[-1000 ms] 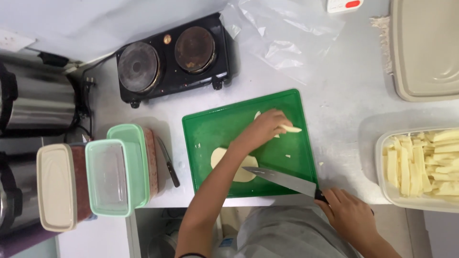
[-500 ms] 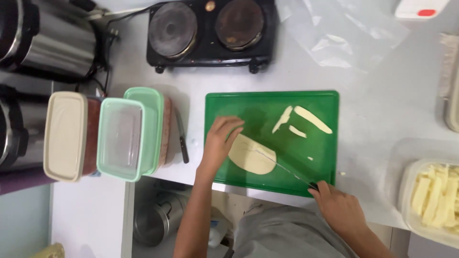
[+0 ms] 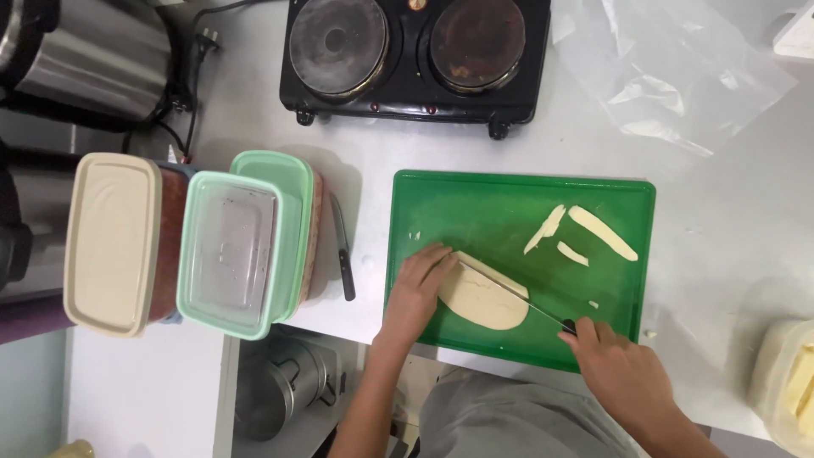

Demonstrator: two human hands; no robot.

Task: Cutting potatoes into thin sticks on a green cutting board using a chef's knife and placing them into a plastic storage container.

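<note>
While the left hand (image 3: 417, 293) presses with bent fingers on the pale potato slab (image 3: 482, 298), the slab lies between both hands on the green cutting board (image 3: 509, 195), its long axis slanting toward the right hand (image 3: 615, 365), which grips the knife (image 3: 517, 297) across it.

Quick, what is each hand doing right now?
Left hand: open, fingers pressing on the pale potato slab.
Right hand: closed on the knife handle, blade across the slab.
</note>
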